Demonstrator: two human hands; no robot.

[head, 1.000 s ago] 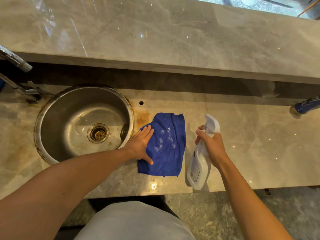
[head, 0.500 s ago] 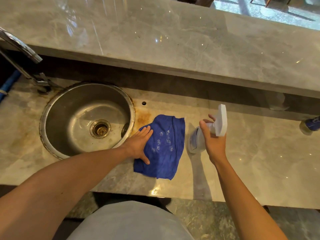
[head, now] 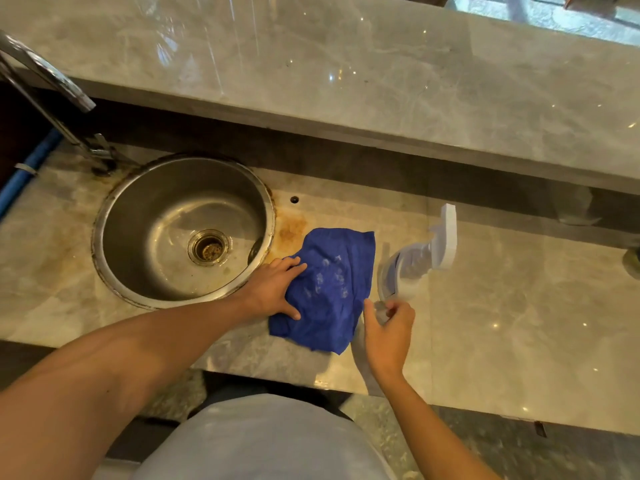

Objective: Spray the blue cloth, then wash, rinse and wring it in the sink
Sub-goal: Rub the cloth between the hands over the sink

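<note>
Down on the counter [head: 502, 323] lay the cloth [head: 329, 289], just to the right of the sink [head: 138, 296]. It was blue and a bit crumpled, and it had small pale wet marks in its middle. Its near corner came close to the near edge of the counter.

The left hand [head: 273, 289] rested flat on the left side of the cloth. Its fingers were straight and spread, and they pressed the cloth down without curling round it.

The right hand [head: 388, 334] was just to the right of the cloth, near its near corner. Its fingers were curled, and something white and blurry showed between them. It could not be told for sure if the hand gripped the bottle [head: 408, 268] or only sat close to it. The bottle was white, with its spray head [head: 445, 237] at the far end. It was blurred, and it stood just beside the right edge of the cloth.

The sink was round and made of shiny metal, with a drain [head: 209, 247] in its middle. Brown stains ran along its rim and spread on the counter between the sink and the cloth. A tap [head: 45, 88] stood at the far left. A small round hole [head: 294, 199] sat in the counter past the cloth. A high stone ledge [head: 381, 81] ran along the far side.
</note>
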